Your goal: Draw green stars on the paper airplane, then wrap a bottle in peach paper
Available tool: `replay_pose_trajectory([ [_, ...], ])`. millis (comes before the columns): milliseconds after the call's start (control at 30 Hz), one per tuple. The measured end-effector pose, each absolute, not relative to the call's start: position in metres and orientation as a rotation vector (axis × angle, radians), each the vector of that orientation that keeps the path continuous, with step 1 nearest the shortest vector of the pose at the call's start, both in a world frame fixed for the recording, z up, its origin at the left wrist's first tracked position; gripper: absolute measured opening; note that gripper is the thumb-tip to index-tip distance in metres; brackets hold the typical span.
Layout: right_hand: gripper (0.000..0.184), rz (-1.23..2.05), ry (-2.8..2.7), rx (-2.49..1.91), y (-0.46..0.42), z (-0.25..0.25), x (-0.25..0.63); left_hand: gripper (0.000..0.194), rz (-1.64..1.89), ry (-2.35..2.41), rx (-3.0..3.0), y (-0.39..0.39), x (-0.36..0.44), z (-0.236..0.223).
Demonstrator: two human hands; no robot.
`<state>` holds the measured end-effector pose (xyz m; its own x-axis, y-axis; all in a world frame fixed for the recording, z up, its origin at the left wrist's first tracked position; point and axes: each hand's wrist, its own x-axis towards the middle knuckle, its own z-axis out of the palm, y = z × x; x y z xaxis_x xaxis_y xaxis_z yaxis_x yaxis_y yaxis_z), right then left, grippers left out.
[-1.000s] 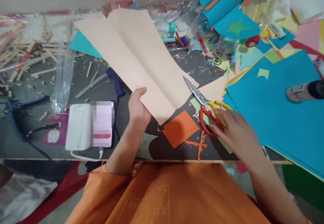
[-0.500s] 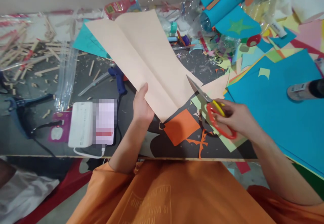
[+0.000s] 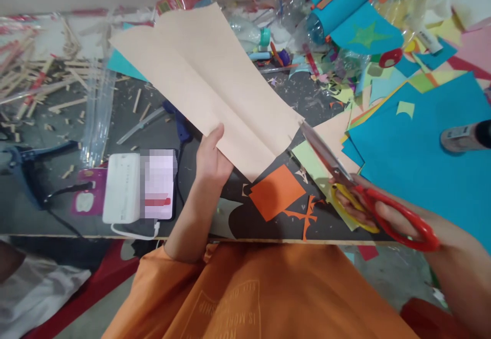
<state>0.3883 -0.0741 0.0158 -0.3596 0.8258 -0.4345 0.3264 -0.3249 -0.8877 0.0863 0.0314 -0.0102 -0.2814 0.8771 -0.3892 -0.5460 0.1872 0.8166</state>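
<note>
My left hand (image 3: 213, 157) grips the lower left edge of a pale peach sheet of paper (image 3: 226, 83), thumb on top and fingers hidden beneath. A crease runs lengthwise down the sheet. In my right hand (image 3: 387, 211) is a pair of scissors (image 3: 368, 196) with one red and one yellow handle. Their blades point up and left, and the tip is close to the sheet's right corner; whether it touches I cannot tell. Below the sheet lie an orange paper square (image 3: 276, 191) and thin orange offcuts (image 3: 307, 217).
Large blue sheets (image 3: 425, 150) and a small bottle (image 3: 464, 137) lie on the right. A glue gun (image 3: 180, 124), a phone (image 3: 159, 185) and a white power bank (image 3: 123, 188) are on the left. Wooden sticks (image 3: 28, 78) and plastic bottles (image 3: 249, 32) clutter the back.
My right hand has moved right and down with the scissors, turning them so the handles face lower right. The peach sheet has shifted and tilted slightly left at its far end.
</note>
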Motion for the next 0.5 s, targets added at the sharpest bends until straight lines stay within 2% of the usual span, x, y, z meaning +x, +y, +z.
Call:
replay_pose_trajectory([
  [100, 0.052, 1.923, -1.478, -1.448, -0.073, 0.032, 0.384, 0.018, 1.413, 1.207, 0.371, 0.033, 0.084, -0.010],
  [200, 0.046, 1.784, -1.593, -1.549, -0.068, 0.035, 0.379, 0.020, 1.409, 1.209, 0.358, 0.034, 0.081, -0.009],
  [367, 0.050, 1.883, -1.758, -1.470, -0.066, 0.018, 0.380, 0.014, 1.402, 1.197, 0.367, 0.034, 0.077, -0.010],
  [500, 0.046, 1.862, -1.757, -1.500, -0.065, 0.018, 0.376, 0.019, 1.420, 1.162, 0.363, 0.032, 0.077, -0.009],
])
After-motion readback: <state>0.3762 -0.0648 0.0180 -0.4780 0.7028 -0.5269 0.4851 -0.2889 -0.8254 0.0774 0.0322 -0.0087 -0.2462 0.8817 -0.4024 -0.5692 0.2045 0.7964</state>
